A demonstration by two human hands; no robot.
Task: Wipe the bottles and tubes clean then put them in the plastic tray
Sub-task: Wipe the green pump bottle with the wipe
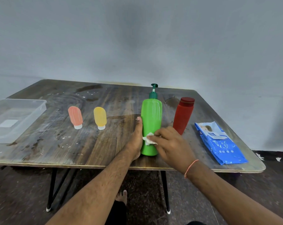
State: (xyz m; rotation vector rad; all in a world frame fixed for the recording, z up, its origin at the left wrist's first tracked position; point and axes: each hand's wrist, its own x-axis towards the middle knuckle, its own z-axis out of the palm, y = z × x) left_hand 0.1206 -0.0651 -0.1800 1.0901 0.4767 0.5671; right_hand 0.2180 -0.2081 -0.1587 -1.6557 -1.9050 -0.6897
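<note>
Green pump bottle (151, 125) upright near the front edge of the table (88, 143), under wipe.
My left hand (136, 140) lies against the bottle's left side, thumb straight up along it; whether the hidden fingers wrap behind it I cannot tell. My right hand (170, 146) pinches a white wipe (148, 139) with curled fingers and presses it on the lower front of the bottle. Red bottle (183, 115) stands just right of the green bottle, apart from it. Blue wipes pack (220, 142) lies flat further right of the green bottle. Yellow tube (100, 118) and pink tube (75, 117) stand cap-down to the green bottle's left, well apart from it. Clear plastic tray (1, 137) sits far left of the green bottle, at the table's left edge.
</note>
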